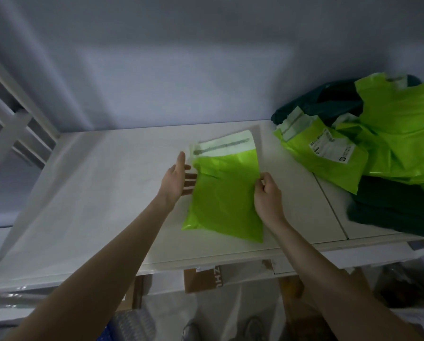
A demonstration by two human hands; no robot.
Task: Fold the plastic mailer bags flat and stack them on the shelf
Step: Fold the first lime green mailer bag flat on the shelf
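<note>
A lime-green mailer bag (pixel 227 193) with a white sealing flap at its far end lies flat on the white shelf (pixel 95 193), near the middle. My left hand (pixel 177 178) is beside the bag's left edge, fingers straight and reaching toward or slightly under that edge. My right hand (pixel 267 193) pinches the bag's right edge between thumb and curled fingers.
A loose heap of lime-green mailers (pixel 378 148) and dark green mailers (pixel 397 212) fills the shelf's right end. White shelf-frame bars (pixel 12 124) rise at the left. Below the shelf's front edge sit a cardboard box (pixel 203 279) and other clutter on the floor.
</note>
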